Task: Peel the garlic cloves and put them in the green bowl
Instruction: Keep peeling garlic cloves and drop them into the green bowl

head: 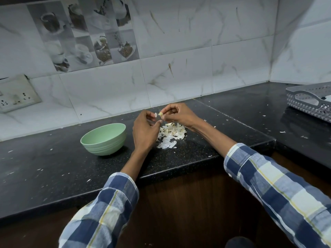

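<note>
Mid-peel: my right hand pinches clove; left hand pinches skin flake. Next: strip rest, drop into bowl left of hands.

bowl left of peel pile — both on counter | tray far right

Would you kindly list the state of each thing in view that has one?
Small pale garlic clove: pinched in the right hand, above the counter.
Left hand: pinching a skin flake.
Round green plastic bowl: upright, contents hidden.
White pile of garlic skins: loose on the black counter.
</note>
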A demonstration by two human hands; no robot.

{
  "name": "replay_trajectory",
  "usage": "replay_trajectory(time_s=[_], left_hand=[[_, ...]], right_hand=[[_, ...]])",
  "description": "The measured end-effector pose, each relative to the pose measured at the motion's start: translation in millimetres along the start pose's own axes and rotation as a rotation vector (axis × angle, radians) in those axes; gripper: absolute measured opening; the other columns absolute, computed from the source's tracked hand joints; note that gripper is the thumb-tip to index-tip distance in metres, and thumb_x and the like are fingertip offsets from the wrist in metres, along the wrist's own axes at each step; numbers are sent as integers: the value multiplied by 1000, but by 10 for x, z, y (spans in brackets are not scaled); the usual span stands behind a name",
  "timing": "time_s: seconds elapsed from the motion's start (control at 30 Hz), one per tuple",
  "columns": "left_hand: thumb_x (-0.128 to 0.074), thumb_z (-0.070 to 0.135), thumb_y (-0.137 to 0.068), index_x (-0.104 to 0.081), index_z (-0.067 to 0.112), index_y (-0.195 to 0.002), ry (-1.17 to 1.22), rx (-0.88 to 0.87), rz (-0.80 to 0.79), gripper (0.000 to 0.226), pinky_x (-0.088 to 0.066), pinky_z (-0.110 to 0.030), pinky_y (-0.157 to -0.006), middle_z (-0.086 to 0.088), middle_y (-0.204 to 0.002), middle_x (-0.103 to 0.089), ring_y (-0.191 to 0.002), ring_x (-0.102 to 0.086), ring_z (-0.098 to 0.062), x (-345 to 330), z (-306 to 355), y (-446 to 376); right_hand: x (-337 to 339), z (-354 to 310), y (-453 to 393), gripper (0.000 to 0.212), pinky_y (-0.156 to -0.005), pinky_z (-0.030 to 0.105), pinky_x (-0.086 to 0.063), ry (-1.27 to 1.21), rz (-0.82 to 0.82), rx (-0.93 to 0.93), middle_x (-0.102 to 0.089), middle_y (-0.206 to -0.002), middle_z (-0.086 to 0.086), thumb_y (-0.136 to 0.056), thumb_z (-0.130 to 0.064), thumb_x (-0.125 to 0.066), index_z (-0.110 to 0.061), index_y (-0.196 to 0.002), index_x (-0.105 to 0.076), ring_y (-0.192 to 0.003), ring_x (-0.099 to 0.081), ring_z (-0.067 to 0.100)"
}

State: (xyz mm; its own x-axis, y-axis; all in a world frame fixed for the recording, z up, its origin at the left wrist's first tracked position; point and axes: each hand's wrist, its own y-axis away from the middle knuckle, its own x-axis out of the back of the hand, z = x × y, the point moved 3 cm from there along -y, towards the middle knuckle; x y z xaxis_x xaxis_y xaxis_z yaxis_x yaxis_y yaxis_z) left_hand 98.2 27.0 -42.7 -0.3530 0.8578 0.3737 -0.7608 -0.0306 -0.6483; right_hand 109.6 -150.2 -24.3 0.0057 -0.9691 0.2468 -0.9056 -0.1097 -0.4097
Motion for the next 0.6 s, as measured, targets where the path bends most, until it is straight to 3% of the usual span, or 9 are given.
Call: replay_trajectory(time_s=[0.23, 0.33, 0.43, 0.6], left_hand=[[-57, 53, -98, -70, 31, -85, -138, -18, -1, 29, -58, -44, -82, 14, -92, -69, -84, -65, -7, -20, 48, 36], [-67, 45, -93, -64, 32, -90, -163, -53, 12, 13, -58, -39, -76, 15, -91, -67, -79, -63, -2, -1, 44, 51], [-75, 36, -88, -61, 32, -101, -107, -52, 12, 20, -58, -39, -75, 16, -95, -67, -78, -64, 0, 10, 29, 39], [-68, 39, -99, -67, 34, -96, 28, -20, 3, 6, -61, -43, -78, 12, -90, -71, -83, -67, -4, 0, 59, 5]], right_hand=[[16, -21, 8, 23, -83, 30, -61, 3, 19, 25, -71, -90, 6, -87, -4, -80, 1, -109, -73, -82, -67, 12], [17, -17, 11, 24, -81, 28, -61, 10, 13, 38, -71, -93, 9, -87, -4, -80, 2, -109, -73, -84, -67, 14], [16, -14, 10, 23, -77, 23, -57, 14, 15, 48, -72, -95, 12, -87, -4, -80, 2, -109, -73, -84, -67, 11], [4, -24, 11, 24, -67, 16, -53, 56, -4, 56, -71, -94, 6, -88, -7, -81, 1, -108, -72, -79, -66, 5]])
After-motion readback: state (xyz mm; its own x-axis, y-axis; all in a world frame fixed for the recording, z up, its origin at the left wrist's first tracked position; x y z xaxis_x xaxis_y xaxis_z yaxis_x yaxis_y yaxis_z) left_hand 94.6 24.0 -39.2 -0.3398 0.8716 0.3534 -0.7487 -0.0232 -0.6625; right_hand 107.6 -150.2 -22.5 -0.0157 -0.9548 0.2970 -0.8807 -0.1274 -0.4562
